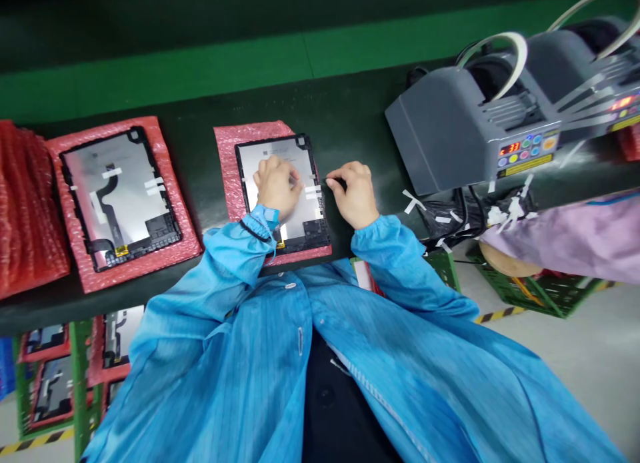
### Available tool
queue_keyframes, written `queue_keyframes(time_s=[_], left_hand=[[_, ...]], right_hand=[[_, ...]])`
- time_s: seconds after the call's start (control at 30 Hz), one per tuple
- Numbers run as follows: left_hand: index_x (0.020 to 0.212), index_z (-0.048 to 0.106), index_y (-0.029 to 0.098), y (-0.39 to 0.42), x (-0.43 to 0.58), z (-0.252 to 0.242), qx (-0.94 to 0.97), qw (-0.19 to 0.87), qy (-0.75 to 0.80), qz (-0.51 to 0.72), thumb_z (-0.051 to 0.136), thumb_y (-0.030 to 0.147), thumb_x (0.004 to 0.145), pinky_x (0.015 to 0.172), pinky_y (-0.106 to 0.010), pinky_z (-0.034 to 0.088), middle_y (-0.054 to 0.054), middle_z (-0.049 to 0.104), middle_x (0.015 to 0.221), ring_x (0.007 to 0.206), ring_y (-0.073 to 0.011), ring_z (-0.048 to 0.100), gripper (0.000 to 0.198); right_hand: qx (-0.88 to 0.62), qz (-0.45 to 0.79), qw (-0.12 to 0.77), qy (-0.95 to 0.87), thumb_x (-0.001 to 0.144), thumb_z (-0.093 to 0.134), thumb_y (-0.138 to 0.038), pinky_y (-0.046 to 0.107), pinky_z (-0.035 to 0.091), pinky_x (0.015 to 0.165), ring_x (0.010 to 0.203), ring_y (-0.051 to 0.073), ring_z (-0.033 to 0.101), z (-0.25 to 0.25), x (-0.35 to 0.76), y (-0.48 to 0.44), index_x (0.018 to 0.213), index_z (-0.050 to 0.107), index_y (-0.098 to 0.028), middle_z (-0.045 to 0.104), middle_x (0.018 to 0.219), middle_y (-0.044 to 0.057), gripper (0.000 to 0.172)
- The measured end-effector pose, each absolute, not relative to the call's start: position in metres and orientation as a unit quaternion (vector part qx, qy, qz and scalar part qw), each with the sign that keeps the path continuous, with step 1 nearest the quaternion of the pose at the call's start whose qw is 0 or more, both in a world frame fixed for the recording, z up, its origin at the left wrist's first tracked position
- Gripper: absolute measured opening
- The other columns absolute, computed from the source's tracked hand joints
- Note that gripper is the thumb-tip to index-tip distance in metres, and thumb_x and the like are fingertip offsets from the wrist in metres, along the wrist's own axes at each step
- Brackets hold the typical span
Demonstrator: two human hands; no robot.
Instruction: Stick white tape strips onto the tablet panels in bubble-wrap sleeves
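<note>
A tablet screen panel [300, 160], silver-backed with a black frame, lies on a pink bubble-wrap sleeve [229, 173] on the bench before me. My left hand [277, 185] is over the panel's middle, fingers curled and pinched; what they hold, if anything, is hidden. Just off the panel's right edge, thumb and forefinger of my right hand [354, 193] pinch what looks like the end of a small pale strip of tape [321, 181]. Short white tape strips [313, 192] are stuck near that edge. My left forearm covers the panel's lower left part.
Another panel [135, 203] lies on pink bubble wrap at left, beside a stack of red sleeves [27, 210]. Grey tape dispensers [450, 136] stand at right, near tape scraps [513, 210]. Another person's sleeve [575, 240] reaches in above a green basket [550, 293].
</note>
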State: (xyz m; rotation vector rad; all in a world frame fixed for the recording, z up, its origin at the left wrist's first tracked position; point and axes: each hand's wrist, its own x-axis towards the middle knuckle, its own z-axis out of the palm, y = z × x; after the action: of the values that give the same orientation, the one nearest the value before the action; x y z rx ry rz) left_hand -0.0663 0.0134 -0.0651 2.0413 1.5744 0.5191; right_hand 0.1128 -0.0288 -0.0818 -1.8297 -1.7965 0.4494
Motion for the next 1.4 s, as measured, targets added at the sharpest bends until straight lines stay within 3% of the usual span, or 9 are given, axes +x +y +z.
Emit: queue_keyframes(time_s=[0.23,0.37,0.5,0.63,0.77,0.87,0.97,1.1,1.4], left_hand=[[0.084,0.065,0.018,0.009,-0.058,-0.061,0.768,0.246,0.569,0.159,0.071,0.026,0.088,0.105,-0.055,0.035,-0.014,0.061,0.116,0.126,-0.0404,0.047,0.011],[0.089,0.065,0.02,0.006,-0.072,-0.058,0.762,0.229,0.579,0.181,0.071,0.025,0.085,0.107,-0.058,0.036,-0.015,0.062,0.119,0.128,-0.0416,0.048,0.009],[0.109,0.061,0.019,-0.003,-0.125,-0.053,0.665,0.154,0.696,0.224,0.069,0.042,0.085,0.109,-0.057,0.039,-0.021,0.059,0.126,0.132,-0.0429,0.047,0.034],[0.09,0.06,0.017,-0.013,-0.155,-0.059,0.62,0.193,0.752,0.115,0.065,0.06,0.082,0.095,-0.057,0.05,-0.025,0.066,0.106,0.113,-0.0474,0.062,0.044],[0.071,0.052,0.023,-0.014,-0.159,-0.065,0.662,0.217,0.708,0.116,0.064,0.047,0.084,0.087,-0.047,0.053,-0.017,0.068,0.086,0.097,-0.0388,0.068,0.03],[0.072,0.05,0.023,-0.017,-0.169,-0.061,0.644,0.262,0.695,0.181,0.061,0.04,0.087,0.09,-0.043,0.053,-0.011,0.067,0.082,0.095,-0.0326,0.069,0.025],[0.09,0.057,0.021,-0.029,-0.182,-0.056,0.612,0.311,0.653,0.319,0.052,0.041,0.095,0.098,-0.04,0.052,-0.009,0.07,0.095,0.102,-0.0268,0.067,0.021],[0.098,0.059,0.021,-0.047,-0.191,-0.057,0.604,0.35,0.601,0.389,0.049,0.05,0.096,0.098,-0.036,0.052,-0.007,0.069,0.098,0.102,-0.0236,0.065,0.03],[0.072,0.045,0.024,-0.063,-0.209,-0.07,0.536,0.352,0.652,0.404,0.048,0.051,0.095,0.075,-0.031,0.051,0.0,0.05,0.069,0.074,-0.0183,0.055,0.035]], right_hand=[[-0.683,0.144,0.212,-0.684,0.085,0.042,-0.014,0.055,0.042,0.104,0.119,0.035,0.045,-0.082,0.077,-0.071,0.136,0.065,-0.008,0.056,0.127,0.021,0.055],[-0.709,0.138,0.224,-0.655,0.084,0.043,-0.014,0.054,0.044,0.101,0.116,0.033,0.049,-0.086,0.08,-0.07,0.131,0.069,-0.017,0.058,0.124,0.016,0.054],[-0.711,0.144,0.257,-0.638,0.089,0.046,-0.022,0.056,0.043,0.107,0.11,0.033,0.053,-0.088,0.089,-0.064,0.121,0.074,-0.014,0.062,0.116,0.017,0.043],[-0.719,0.155,0.269,-0.621,0.082,0.067,-0.031,0.057,0.045,0.105,0.11,0.036,0.054,-0.091,0.079,-0.058,0.116,0.075,-0.013,0.064,0.114,0.018,0.039],[-0.725,0.215,0.316,-0.573,0.075,0.067,-0.017,0.053,0.048,0.103,0.101,0.031,0.06,-0.091,0.07,-0.054,0.104,0.075,-0.015,0.067,0.101,0.014,0.03],[-0.676,0.329,0.414,-0.514,0.072,0.069,-0.02,0.047,0.052,0.1,0.093,0.024,0.063,-0.085,0.074,-0.057,0.097,0.073,-0.017,0.067,0.096,0.01,0.026],[-0.57,0.471,0.522,-0.426,0.074,0.076,-0.047,0.041,0.056,0.092,0.093,0.02,0.066,-0.072,0.077,-0.055,0.096,0.068,-0.023,0.07,0.101,0.006,0.033],[-0.485,0.611,0.511,-0.361,0.075,0.065,-0.078,0.04,0.06,0.075,0.086,0.024,0.071,-0.052,0.063,-0.021,0.091,0.064,-0.022,0.072,0.084,0.006,0.058],[-0.437,0.563,0.599,-0.363,0.074,0.077,-0.057,0.035,0.059,0.075,0.095,0.02,0.071,-0.046,0.037,0.032,0.112,0.062,-0.027,0.075,0.12,0.005,0.051]])
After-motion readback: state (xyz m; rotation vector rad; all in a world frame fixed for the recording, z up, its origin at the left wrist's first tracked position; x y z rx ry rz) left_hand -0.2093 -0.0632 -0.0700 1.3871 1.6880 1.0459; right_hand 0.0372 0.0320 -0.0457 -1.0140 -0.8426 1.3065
